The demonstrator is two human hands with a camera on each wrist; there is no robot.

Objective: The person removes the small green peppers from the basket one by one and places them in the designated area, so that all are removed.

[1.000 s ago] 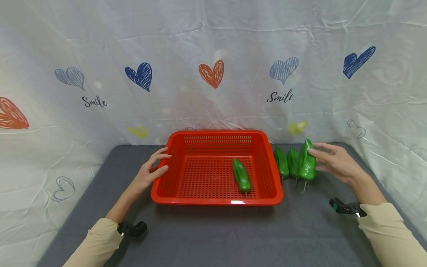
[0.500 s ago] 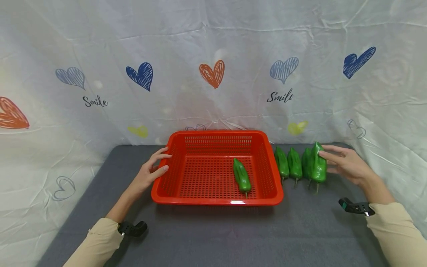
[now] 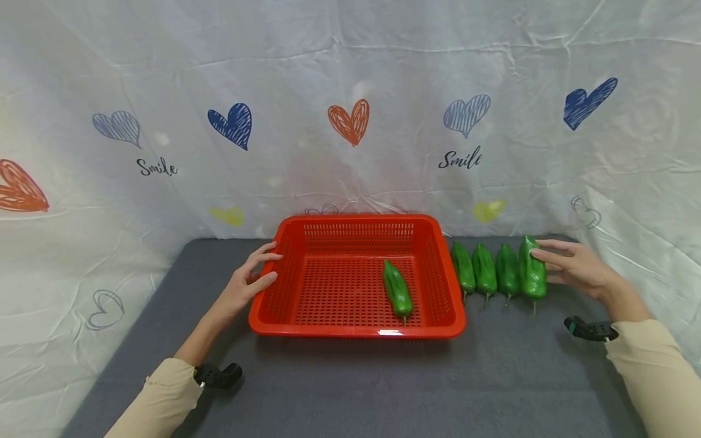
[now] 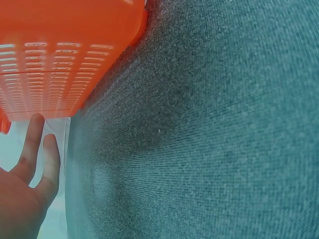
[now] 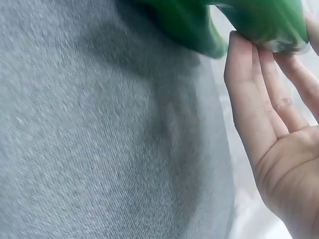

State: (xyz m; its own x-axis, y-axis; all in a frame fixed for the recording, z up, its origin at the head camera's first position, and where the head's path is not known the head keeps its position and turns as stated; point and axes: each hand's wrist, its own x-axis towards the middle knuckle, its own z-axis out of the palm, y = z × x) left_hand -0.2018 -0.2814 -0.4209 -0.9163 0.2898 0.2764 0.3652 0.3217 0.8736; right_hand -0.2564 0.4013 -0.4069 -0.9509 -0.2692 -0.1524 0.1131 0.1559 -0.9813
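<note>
In the head view my right hand (image 3: pixel 582 272) holds a long green pepper (image 3: pixel 532 271) at the right end of a row, thumb on its upper side. Its fingertips meet the pepper's underside in the right wrist view. Three more green peppers lie side by side between it and the basket, the closest being a narrow pepper (image 3: pixel 463 267). My left hand (image 3: pixel 241 286) touches the left rim of the red plastic basket (image 3: pixel 356 330) with fairly straight fingers. Inside the basket, right of centre, lies one green pepper (image 3: pixel 397 289).
Dark grey cloth (image 3: pixel 350 389) covers the table. Behind it hangs a pale curtain (image 3: pixel 405 121) printed with hearts, close to the basket's back rim. The basket's right wall stands close beside the leftmost pepper of the row.
My right hand has carried its pepper rightward and slightly nearer, exposing the third pepper of the row. My left hand and the basket have stayed in place.
</note>
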